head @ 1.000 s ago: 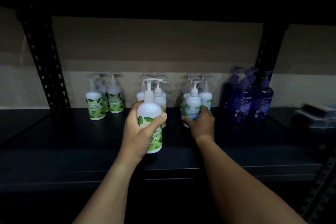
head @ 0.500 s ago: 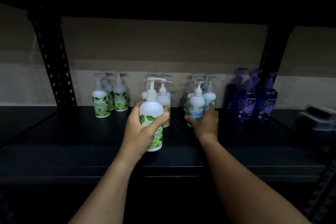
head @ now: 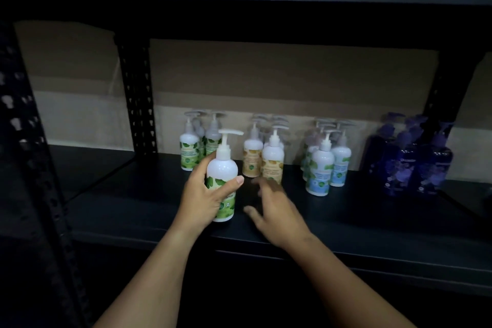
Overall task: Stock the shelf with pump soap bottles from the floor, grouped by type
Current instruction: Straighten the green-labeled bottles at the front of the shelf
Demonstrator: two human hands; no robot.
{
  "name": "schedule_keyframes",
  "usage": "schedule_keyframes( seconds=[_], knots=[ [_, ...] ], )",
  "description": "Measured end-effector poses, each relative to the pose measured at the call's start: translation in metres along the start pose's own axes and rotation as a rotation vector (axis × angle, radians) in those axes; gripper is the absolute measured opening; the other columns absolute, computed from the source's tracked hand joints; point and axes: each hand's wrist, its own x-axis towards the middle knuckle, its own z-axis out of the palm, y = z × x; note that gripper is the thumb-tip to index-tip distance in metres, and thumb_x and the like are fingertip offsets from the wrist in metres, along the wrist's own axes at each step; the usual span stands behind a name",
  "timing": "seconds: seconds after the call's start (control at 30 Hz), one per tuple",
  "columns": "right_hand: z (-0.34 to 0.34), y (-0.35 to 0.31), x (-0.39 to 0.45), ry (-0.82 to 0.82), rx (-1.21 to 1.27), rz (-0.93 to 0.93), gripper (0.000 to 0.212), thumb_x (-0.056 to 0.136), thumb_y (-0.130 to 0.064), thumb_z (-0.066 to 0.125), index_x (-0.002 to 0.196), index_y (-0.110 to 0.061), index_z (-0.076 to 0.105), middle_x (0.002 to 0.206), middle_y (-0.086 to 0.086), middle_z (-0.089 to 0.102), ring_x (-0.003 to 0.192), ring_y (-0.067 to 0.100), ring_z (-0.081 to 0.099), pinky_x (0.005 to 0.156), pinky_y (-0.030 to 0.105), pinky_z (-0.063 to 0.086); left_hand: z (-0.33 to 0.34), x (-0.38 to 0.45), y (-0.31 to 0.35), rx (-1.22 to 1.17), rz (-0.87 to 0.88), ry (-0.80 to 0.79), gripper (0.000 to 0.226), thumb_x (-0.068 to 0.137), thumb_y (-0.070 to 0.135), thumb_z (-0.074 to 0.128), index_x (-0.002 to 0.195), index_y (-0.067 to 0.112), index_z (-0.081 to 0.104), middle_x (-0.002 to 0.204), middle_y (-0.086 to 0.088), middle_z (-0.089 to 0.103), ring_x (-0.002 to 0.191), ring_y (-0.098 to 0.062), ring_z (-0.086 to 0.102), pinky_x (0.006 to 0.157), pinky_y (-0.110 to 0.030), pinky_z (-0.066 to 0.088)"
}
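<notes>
Four groups of pump bottles stand in a row along the back edge of the shelf (head: 372, 221), each keeping to one type: green-label bottles (head: 189, 153) nearest the left upright, yellow-label bottles (head: 271, 165) beside them, blue-label bottles (head: 320, 173) right of centre, and purple bottles (head: 410, 168) towards the right end. One more green bottle (head: 222, 181) is upright in the left hand (head: 205, 197), fingers and thumb wrapped round its body, near the front edge and in front of the gap between the green and yellow groups. The right hand (head: 277, 210) hovers just beside it over the shelf, fingers spread and holding nothing; it is blurred. Judged from this, sorting is well advanced; the held bottle is not yet set with its green group at back left. The floor is out of view, so how many bottles remain cannot be told.
</notes>
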Motion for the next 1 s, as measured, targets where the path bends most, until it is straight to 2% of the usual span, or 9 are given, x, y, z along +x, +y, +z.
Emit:
schedule_keyframes(
  seconds=[0.13,0.23,0.43,0.57,0.63,0.7,0.77,0.87,1.0],
  knots=[
    [0.019,-0.015,0.014,-0.147,0.001,-0.031,0.057,0.1,-0.039,0.058,0.149,-0.02,0.038,0.141,0.008,0.05,0.131,0.026,0.049,0.105,0.041,0.046,-0.015,0.007,-0.016,-0.013,-0.021,0.042,0.081,0.08,0.021,0.089,0.152,0.025,0.051,0.135,0.012,0.068,0.125,-0.005,0.064,0.111,-0.038,0.051],
    [0.027,-0.014,0.023,-0.171,-0.013,-0.031,0.057,0.1,-0.04,0.056,0.15,-0.019,0.04,0.139,0.008,0.052,0.131,0.026,0.046,0.108,0.04,0.043,-0.019,0.016,-0.025,-0.019,-0.02,0.053,0.083,0.082,0.017,0.087,0.154,0.025,0.048,0.129,0.016,0.071,0.121,-0.004,0.066,0.109,-0.037,0.052],
    [0.041,-0.006,0.044,-0.211,-0.017,-0.058,0.057,0.102,-0.045,0.052,0.151,-0.02,0.04,0.14,0.003,0.047,0.132,0.023,0.042,0.112,0.035,0.037,-0.027,0.047,-0.052,0.035,0.001,0.033,0.075,0.081,0.023,0.089,0.147,0.036,0.054,0.125,0.014,0.073,0.119,-0.003,0.067,0.103,-0.03,0.054],
    [0.048,-0.005,0.061,-0.256,-0.017,-0.071,0.06,0.103,-0.049,0.049,0.155,-0.022,0.035,0.143,0.0,0.043,0.136,0.02,0.035,0.115,0.034,0.033,-0.03,0.074,-0.069,0.131,0.021,0.073,0.068,0.081,0.024,0.089,0.122,0.059,0.049,0.12,0.008,0.072,0.111,-0.007,0.069,0.088,-0.019,0.055],
    [0.052,-0.005,0.07,-0.267,-0.016,-0.073,0.061,0.103,-0.05,0.049,0.155,-0.023,0.034,0.145,0.0,0.041,0.139,0.02,0.033,0.116,0.034,0.032,-0.029,0.087,-0.074,0.202,0.045,0.08,0.061,0.081,0.023,0.089,0.117,0.052,0.048,0.12,0.003,0.07,0.109,-0.012,0.068,0.082,-0.015,0.054],
    [0.056,-0.005,0.079,-0.272,-0.008,-0.066,0.061,0.103,-0.05,0.048,0.155,-0.022,0.035,0.145,-0.001,0.04,0.14,0.019,0.033,0.116,0.035,0.033,-0.029,0.098,-0.083,0.355,0.114,0.12,0.056,0.082,0.029,0.087,0.125,0.039,0.053,0.126,0.004,0.063,0.116,-0.015,0.057,0.095,-0.027,0.051],
    [0.06,-0.004,0.086,-0.274,-0.001,-0.056,0.059,0.103,-0.051,0.048,0.153,-0.022,0.038,0.143,-0.003,0.04,0.138,0.017,0.033,0.116,0.034,0.033,-0.029,0.108,-0.091,0.608,0.17,0.199,0.063,0.082,0.044,0.085,0.135,0.031,0.055,0.142,0.003,0.047,0.132,-0.021,0.037,0.112,-0.038,0.035],
    [0.065,-0.002,0.095,-0.27,0.0,-0.054,0.056,0.103,-0.052,0.049,0.147,-0.018,0.048,0.138,-0.004,0.041,0.134,0.015,0.037,0.115,0.032,0.035,-0.031,0.12,-0.1,0.777,0.187,0.259,0.067,0.081,0.06,0.078,0.138,0.035,0.054,0.157,-0.003,0.024,0.145,-0.024,0.019,0.117,-0.044,0.021],
    [0.072,0.002,0.103,-0.258,0.016,-0.081,0.059,0.102,-0.053,0.049,0.147,-0.015,0.052,0.14,-0.006,0.044,0.133,0.013,0.039,0.113,0.029,0.035,-0.031,0.136,-0.11,0.87,0.245,0.31,0.065,0.079,0.065,0.075,0.134,0.037,0.055,0.16,-0.008,0.021,0.148,-0.029,0.016,0.119,-0.051,0.017]
  ],
)
